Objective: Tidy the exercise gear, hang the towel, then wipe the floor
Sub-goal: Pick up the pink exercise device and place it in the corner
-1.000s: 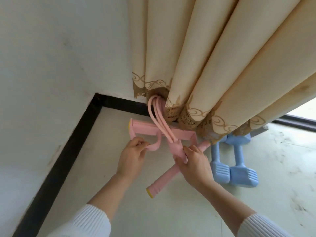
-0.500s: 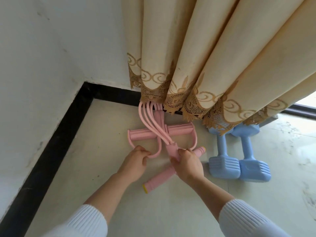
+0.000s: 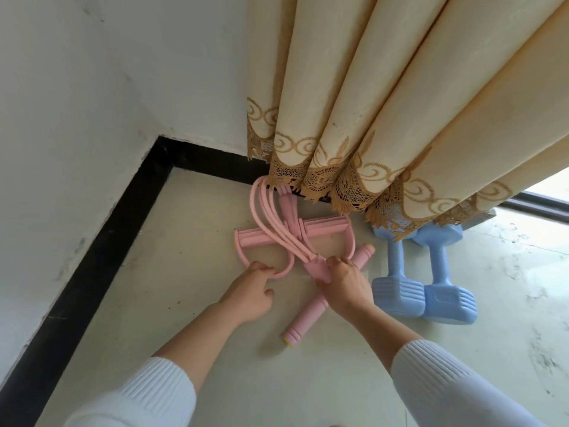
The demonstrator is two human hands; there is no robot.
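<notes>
Lowered pink puller lies on floor.

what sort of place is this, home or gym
Likely a corner of a home room: floor-length cream curtains, black skirting board, and a pink resistance band and blue dumbbells on the floor.

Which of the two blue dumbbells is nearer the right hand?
The blue dumbbell beside the pink handle bar; its ribbed base sits just off the right hand. The other dumbbell stands beyond it, farther from that hand.
</notes>
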